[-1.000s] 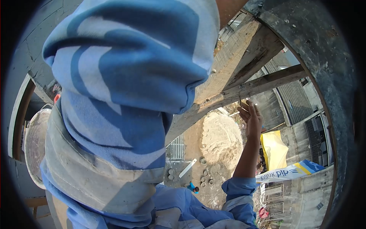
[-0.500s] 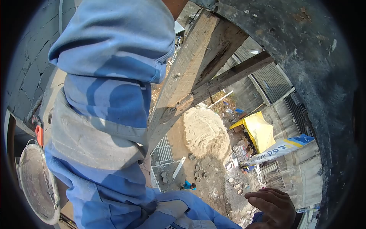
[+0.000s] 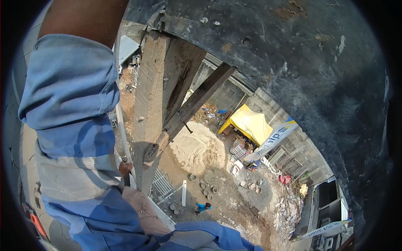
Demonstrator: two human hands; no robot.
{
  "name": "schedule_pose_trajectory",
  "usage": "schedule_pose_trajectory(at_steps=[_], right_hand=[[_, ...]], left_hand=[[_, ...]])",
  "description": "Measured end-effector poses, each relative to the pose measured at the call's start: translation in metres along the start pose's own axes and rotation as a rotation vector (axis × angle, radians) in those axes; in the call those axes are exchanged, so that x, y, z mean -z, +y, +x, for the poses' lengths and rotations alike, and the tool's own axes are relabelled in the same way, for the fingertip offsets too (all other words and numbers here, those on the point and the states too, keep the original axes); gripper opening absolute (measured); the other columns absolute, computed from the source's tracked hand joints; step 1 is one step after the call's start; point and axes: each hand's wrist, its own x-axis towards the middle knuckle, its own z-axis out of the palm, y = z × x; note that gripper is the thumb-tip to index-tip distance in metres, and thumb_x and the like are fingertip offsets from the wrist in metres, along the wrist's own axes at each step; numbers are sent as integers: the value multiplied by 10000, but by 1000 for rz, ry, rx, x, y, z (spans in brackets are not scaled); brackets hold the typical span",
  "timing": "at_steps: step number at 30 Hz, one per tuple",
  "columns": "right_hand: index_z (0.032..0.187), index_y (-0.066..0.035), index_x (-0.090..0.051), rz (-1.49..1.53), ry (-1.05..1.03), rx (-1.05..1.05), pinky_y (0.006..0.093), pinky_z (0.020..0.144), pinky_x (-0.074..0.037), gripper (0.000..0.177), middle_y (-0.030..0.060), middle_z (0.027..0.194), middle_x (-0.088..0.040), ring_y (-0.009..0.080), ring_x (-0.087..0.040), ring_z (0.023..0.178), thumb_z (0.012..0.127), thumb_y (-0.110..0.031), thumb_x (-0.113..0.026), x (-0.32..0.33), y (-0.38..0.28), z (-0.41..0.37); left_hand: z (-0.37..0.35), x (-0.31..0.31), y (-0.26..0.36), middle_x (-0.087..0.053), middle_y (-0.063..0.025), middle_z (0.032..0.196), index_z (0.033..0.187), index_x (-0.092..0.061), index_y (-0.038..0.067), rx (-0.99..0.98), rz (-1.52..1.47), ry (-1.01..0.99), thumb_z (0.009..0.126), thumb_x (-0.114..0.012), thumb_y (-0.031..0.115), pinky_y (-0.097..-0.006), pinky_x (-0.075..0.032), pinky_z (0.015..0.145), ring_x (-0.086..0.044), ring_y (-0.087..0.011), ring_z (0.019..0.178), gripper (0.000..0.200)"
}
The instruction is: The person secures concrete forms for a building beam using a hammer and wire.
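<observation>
My left arm in a blue and grey sleeve (image 3: 75,138) reaches up along the left side, its bare forearm (image 3: 83,19) running out of the top edge. My left hand is beyond the frame. My right hand is also out of view. Beside the sleeve stands a thick wooden post (image 3: 148,83), with a thinner wooden brace (image 3: 201,100) joined to it at an angle. A large dark, stained panel (image 3: 293,54) spreads above the post's top end and down the right side. A brown trouser leg (image 3: 142,209) shows past the sleeve.
Far below lie a sand pile (image 3: 199,146), several buckets (image 3: 205,186) and a person in blue (image 3: 204,207). A yellow canopy (image 3: 249,121) and a banner (image 3: 272,140) stand near a wall. An orange object (image 3: 37,225) lies at lower left.
The view has swung, so my left arm and the post sit farther left and more of the dark panel shows. My right hand and the large bucket at left have left the frame.
</observation>
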Motion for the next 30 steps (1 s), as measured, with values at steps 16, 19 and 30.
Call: schedule_pose_trajectory(at_steps=[16,19,30], right_hand=[[1184,63,-533,380,-304,-79,427,868,-471,561,280,1117,-584,361,-586,1006,916,-424,-457,-94,94,-67],[1180,53,-537,587,-374,-142,433,884,-462,578,287,1132,-575,368,-575,1029,892,-445,-479,-140,125,-118],[1168,15,-552,818,-598,-224,457,943,-431,648,313,1187,-543,396,-533,1112,806,-524,-558,-204,89,-129]], left_hand=[[-63,41,0,-573,-115,526,669,-666,-3,163,171,-216,628,-675,726,-366,-497,540,-613,-260,518,730],[-92,49,7,-570,-115,519,662,-665,-3,240,264,-380,624,-675,733,-366,-496,536,-612,-260,512,737],[-121,107,-10,-558,-111,495,638,-662,-1,299,323,-564,610,-674,761,-366,-493,521,-606,-262,491,763]])
